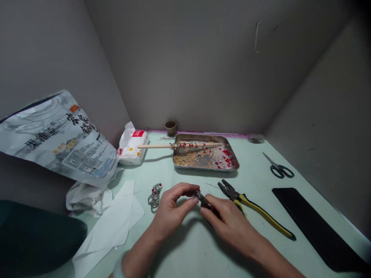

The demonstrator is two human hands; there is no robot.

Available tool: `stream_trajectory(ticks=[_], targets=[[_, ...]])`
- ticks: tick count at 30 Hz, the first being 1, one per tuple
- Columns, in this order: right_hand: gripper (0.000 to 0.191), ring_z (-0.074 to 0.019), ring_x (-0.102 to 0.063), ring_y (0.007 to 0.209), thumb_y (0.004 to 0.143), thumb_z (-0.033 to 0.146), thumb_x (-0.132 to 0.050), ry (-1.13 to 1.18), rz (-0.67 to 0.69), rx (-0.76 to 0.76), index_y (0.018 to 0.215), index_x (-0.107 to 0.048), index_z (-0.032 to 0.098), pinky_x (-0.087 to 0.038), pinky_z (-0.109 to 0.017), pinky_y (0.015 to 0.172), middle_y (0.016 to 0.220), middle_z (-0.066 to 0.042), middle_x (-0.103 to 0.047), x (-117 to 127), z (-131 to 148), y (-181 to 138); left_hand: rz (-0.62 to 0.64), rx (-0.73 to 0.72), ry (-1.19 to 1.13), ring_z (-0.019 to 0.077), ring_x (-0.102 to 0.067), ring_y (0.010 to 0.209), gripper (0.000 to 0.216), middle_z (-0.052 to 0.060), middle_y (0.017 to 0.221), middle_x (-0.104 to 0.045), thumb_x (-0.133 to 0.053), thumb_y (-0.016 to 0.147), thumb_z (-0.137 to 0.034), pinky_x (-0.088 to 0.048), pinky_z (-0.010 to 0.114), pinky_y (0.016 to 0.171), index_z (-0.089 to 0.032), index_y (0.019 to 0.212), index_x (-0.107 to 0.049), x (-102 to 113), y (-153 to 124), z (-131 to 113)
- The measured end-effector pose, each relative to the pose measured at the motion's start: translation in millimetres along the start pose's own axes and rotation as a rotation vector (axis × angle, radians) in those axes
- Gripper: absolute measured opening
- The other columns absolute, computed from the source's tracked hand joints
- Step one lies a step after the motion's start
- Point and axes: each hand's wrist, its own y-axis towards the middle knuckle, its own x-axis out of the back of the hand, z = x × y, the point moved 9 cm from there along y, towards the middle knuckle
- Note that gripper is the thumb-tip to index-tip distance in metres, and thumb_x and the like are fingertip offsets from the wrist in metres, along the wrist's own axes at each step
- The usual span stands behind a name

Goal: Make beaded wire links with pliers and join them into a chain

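A piece [198, 191] is being pinched by the left hand [171, 207], pliers [206, 204] gripped by the right hand [232, 222]; probably light and slippery, it is best being held near the jaws.

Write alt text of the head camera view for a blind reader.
A person's left hand pinches a tiny piece at the tip of a small dark tool in the right hand, above a pale green table. Behind sits a metal tray of beads; yellow-handled pliers lie to the right.
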Motion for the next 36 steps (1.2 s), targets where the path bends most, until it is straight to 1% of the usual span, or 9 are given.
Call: stream_trajectory(ticks=[6,13,17,21,24,27,29,32,36], targets=[[0.018,-0.0173,-0.055,0.081,0.094,0.023,-0.041,0.0,-0.084,0.11,0.083,-0.055,0.019,-0.037,-0.028,0.07,0.086,-0.004,-0.059,-0.5,0.4,3.9,-0.009,-0.002,0.08,0.0206,-0.063,0.094,0.036,0.011,0.102,-0.069,-0.064,0.08,-0.028,-0.049,0.038,0.089,-0.016,0.113,-0.062,-0.7,-1.8,0.7],[0.02,-0.0173,-0.056,0.078,0.094,0.024,-0.041,0.102,-0.059,0.149,0.085,-0.057,0.02,-0.039,-0.027,0.07,0.084,-0.004,-0.062,-0.6,0.8,5.1,0.002,-0.046,0.111,0.0203,-0.063,0.092,0.035,0.01,0.101,-0.069,-0.065,0.079,-0.029,-0.049,0.037,0.088,-0.017,0.112,-0.062,-2.1,-4.0,-7.1],[0.022,-0.0151,-0.054,0.073,0.093,0.026,-0.043,0.202,-0.01,0.111,0.078,-0.057,0.018,-0.038,-0.025,0.067,0.078,-0.002,-0.061,0.5,2.4,4.3,0.021,-0.06,0.103,0.0208,-0.062,0.094,0.032,0.011,0.104,-0.068,-0.063,0.08,-0.028,-0.048,0.038,0.088,-0.017,0.11,-0.062,-3.9,-4.1,-9.2],[0.028,-0.0101,-0.046,0.057,0.093,0.035,-0.045,0.419,0.078,0.003,0.075,-0.056,0.017,-0.034,-0.022,0.055,0.061,0.003,-0.052,-3.9,-2.5,2.5,0.121,0.029,0.03,0.02,-0.061,0.091,0.037,0.01,0.104,-0.066,-0.067,0.075,-0.027,-0.05,0.034,0.082,-0.017,0.111,-0.061,-15.8,-4.4,0.5],[0.031,-0.0071,-0.039,0.047,0.092,0.041,-0.047,0.582,0.134,-0.069,0.077,-0.056,0.016,-0.028,-0.02,0.047,0.056,0.005,-0.046,-9.7,-7.5,1.1,0.268,0.119,0.044,0.0163,-0.06,0.076,0.03,0.006,0.086,-0.066,-0.071,0.07,-0.025,-0.048,0.028,0.067,-0.015,0.097,-0.064,-32.2,-9.0,12.4],[0.034,-0.0049,-0.036,0.043,0.09,0.047,-0.049,0.695,0.195,-0.115,0.079,-0.055,0.015,-0.025,-0.019,0.042,0.061,0.003,-0.053,-16.5,-11.0,0.7,0.383,0.199,0.065,0.0126,-0.056,0.063,0.019,0.002,0.071,-0.063,-0.07,0.07,-0.024,-0.043,0.024,0.056,-0.015,0.083,-0.061,-43.5,-15.3,23.3],[0.037,-0.0041,-0.034,0.043,0.089,0.049,-0.049,0.737,0.225,-0.131,0.08,-0.055,0.014,-0.024,-0.019,0.041,0.063,0.002,-0.054,-19.2,-11.9,1.4,0.418,0.238,0.047,0.012,-0.056,0.06,0.019,0.002,0.069,-0.064,-0.07,0.069,-0.023,-0.041,0.024,0.054,-0.015,0.081,-0.058,-46.6,-17.8,27.9],[0.039,-0.0046,-0.032,0.046,0.089,0.05,-0.047,0.778,0.271,-0.135,0.08,-0.058,0.013,-0.023,-0.018,0.042,0.059,0.004,-0.047,-21.3,-9.9,2.3,0.43,0.265,0.02,0.0126,-0.059,0.06,0.02,0.003,0.07,-0.065,-0.07,0.067,-0.02,-0.041,0.023,0.053,-0.015,0.081,-0.056,-47.8,-19.0,31.9],[0.028,-0.0045,-0.029,0.044,0.086,0.041,-0.054,0.813,0.353,-0.156,0.087,-0.061,0.014,-0.021,-0.018,0.041,0.056,0.006,-0.042,-23.6,-7.2,-0.2,0.47,0.316,-0.058,0.0158,-0.065,0.061,0.019,0.002,0.065,-0.064,-0.065,0.069,-0.017,-0.04,0.022,0.049,-0.016,0.082,-0.051,-53.9,-24.0,37.3]])
